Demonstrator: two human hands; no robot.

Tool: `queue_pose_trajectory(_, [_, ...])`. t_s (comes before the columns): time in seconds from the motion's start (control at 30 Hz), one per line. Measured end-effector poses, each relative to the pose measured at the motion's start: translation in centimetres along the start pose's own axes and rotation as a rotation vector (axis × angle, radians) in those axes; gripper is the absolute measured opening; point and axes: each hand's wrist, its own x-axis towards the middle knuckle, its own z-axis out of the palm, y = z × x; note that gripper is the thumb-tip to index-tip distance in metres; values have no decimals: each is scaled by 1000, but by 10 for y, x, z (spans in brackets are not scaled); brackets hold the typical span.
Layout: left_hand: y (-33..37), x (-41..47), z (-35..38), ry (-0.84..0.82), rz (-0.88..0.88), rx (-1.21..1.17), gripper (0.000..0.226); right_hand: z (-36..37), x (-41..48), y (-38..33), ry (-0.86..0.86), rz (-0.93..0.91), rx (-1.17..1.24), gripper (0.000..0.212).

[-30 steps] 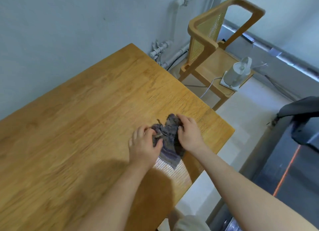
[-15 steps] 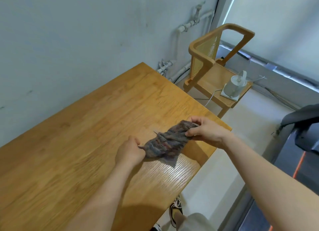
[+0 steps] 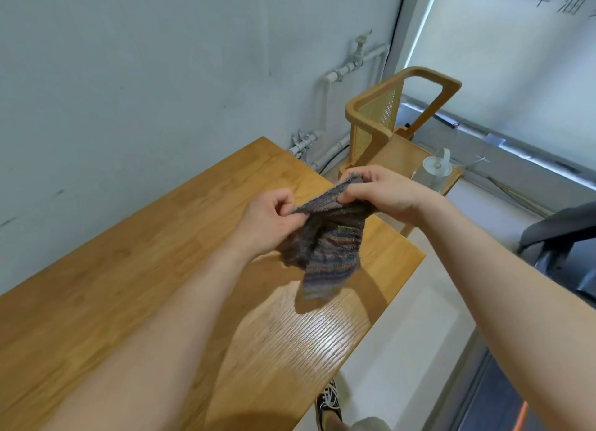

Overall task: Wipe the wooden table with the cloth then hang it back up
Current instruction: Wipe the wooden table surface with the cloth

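A dark, multicoloured striped cloth [image 3: 325, 250] hangs in the air above the right end of the wooden table [image 3: 145, 269]. My left hand [image 3: 267, 221] pinches its top edge on the left. My right hand [image 3: 383, 193] pinches the same edge on the right, a little higher. The cloth's lower part droops free and casts a shadow on the tabletop. No part of the cloth touches the wood.
A wooden chair [image 3: 396, 130] with a cane back stands past the table's far right corner, with a white kettle [image 3: 433, 172] on its seat. White pipes [image 3: 342, 72] run along the wall. A dark office chair [image 3: 567, 237] is at the right. My shoe [image 3: 329, 405] shows below the table edge.
Both hands lifted the cloth off the tabletop and spread its top edge between them. The view tilted up toward the wall and chair.
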Motion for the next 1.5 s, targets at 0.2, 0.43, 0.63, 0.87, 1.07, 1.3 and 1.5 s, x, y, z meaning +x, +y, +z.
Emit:
queue_pose_trajectory(0.2, [-23, 8, -7, -48, 124, 511, 17, -2, 33, 47, 304, -41, -442, 13])
queue_pose_trajectory(0.43, [-80, -43, 49, -390, 48, 524, 8, 48, 6, 151, 161, 106, -931, 20])
queue_pose_trajectory(0.63, [-116, -49, 55, 56, -321, 348, 15, 113, 20, 152, 175, 80, -937, 59])
queue_pose_trajectory(0.87, [-158, -39, 57, 255, -456, 428, 23, 176, 98, 178, 250, 136, -983, 86])
queue_pose_trajectory(1.07, [-164, -6, 74, 213, -272, 701, 28, 90, 173, 183, 312, 43, -982, 69])
queue_pose_trajectory(1.3, [-189, 109, 61, 258, -240, 685, 33, 31, 272, 161, 349, 65, -1007, 71])
queue_pose_trajectory(1.5, [-227, 196, 24, 360, -317, 733, 36, 18, 357, 138, 273, -19, -964, 60])
